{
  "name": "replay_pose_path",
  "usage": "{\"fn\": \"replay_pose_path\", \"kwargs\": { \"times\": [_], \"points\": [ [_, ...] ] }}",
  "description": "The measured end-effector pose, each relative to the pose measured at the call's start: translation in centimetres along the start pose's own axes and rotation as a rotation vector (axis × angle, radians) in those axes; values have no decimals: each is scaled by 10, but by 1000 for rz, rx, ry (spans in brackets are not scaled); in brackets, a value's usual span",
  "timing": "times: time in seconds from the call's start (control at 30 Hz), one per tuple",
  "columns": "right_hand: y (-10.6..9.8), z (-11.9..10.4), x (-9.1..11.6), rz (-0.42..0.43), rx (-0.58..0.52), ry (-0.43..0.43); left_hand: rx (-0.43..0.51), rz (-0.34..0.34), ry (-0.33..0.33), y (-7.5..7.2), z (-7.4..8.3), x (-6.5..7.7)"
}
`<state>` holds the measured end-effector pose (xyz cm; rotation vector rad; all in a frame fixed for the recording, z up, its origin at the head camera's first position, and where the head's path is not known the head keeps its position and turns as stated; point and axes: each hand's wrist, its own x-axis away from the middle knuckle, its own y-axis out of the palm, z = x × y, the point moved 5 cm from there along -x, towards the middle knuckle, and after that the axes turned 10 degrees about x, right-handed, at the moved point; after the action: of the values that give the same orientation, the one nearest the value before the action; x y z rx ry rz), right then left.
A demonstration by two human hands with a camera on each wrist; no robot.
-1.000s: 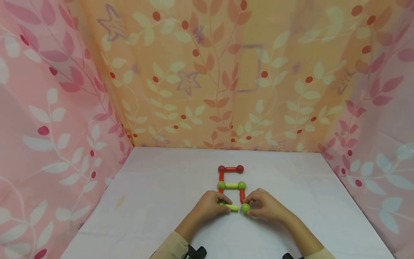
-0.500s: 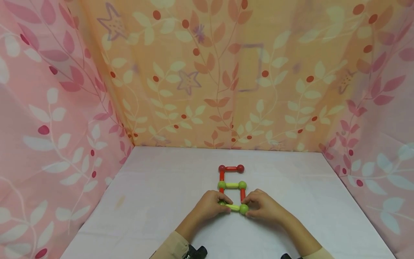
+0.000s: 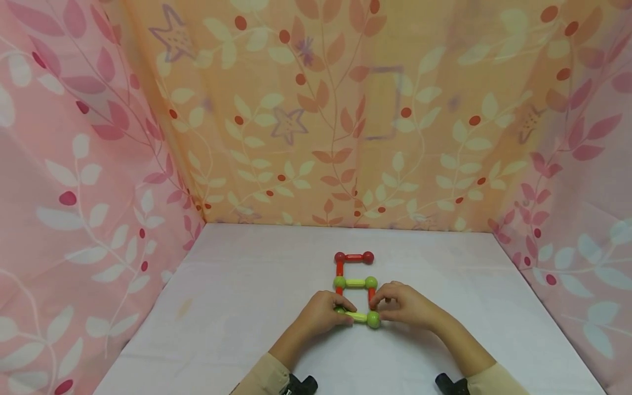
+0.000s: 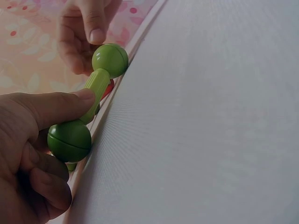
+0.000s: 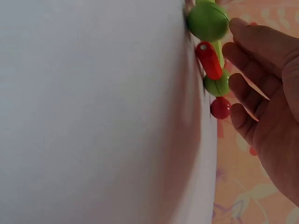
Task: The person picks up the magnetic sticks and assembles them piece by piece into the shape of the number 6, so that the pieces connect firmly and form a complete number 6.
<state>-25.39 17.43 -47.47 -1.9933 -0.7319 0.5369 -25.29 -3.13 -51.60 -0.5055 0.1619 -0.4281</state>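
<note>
Magnetic rods and balls lie joined in a figure like a 6. My left hand (image 3: 321,314) pinches the front yellow-green magnetic rod (image 4: 97,85) near its left green ball (image 4: 70,141), the thumb lying on the rod. At the rod's other end sits a green ball (image 3: 373,320). My right hand (image 3: 410,307) is beside this ball and the right red rod (image 3: 372,297), its fingers loosely bent and holding nothing. In the right wrist view, the red rod's (image 5: 210,60) near end shows a small gap from the green ball (image 5: 208,21).
Farther back, a yellow-green rod (image 3: 355,283) joins two green balls, and a red rod (image 3: 354,257) joins two red balls. A white cloth covers the table (image 3: 237,285). Floral fabric walls (image 3: 326,109) stand at the back and sides.
My right hand moved the front right green ball left against the yellow-green rod's end, then let go and shifted slightly up and away. My left hand kept its pinch in place.
</note>
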Motion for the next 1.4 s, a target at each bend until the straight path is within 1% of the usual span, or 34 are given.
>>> {"fn": "replay_pose_path", "kwargs": {
  "times": [0.13, 0.27, 0.4, 0.53, 0.6, 0.7, 0.8, 1.0, 1.13, 1.4],
  "points": [
    [-9, 2, -9, -12, -20, -19, 2, 3, -11, 0, -1, 0],
    [-16, 3, -19, -31, 8, -34, 9, 4, -17, 0, -1, 0],
    [-19, 5, -26, -87, 30, -48, 11, 3, -11, 1, -2, 0],
    [-15, 10, -31, -150, 18, -48, 18, -1, -17, 2, -2, 0],
    [-13, 13, -33, -173, -7, -42, 18, 0, -21, 2, -3, 0],
    [-10, 17, -36, -204, -43, -35, 20, 6, -21, 1, -2, 0],
    [-7, 20, -39, -225, -54, -29, 21, 8, -14, 1, -2, 1],
    [-4, 23, -42, -241, -33, -50, 13, 9, -2, 1, -1, 1],
    [-2, 22, -44, -263, -27, -71, 13, 10, -8, 2, -3, 1],
    [6, 27, -49, -295, 24, -75, 30, 6, -20, 1, -2, 1]
  ]
}}
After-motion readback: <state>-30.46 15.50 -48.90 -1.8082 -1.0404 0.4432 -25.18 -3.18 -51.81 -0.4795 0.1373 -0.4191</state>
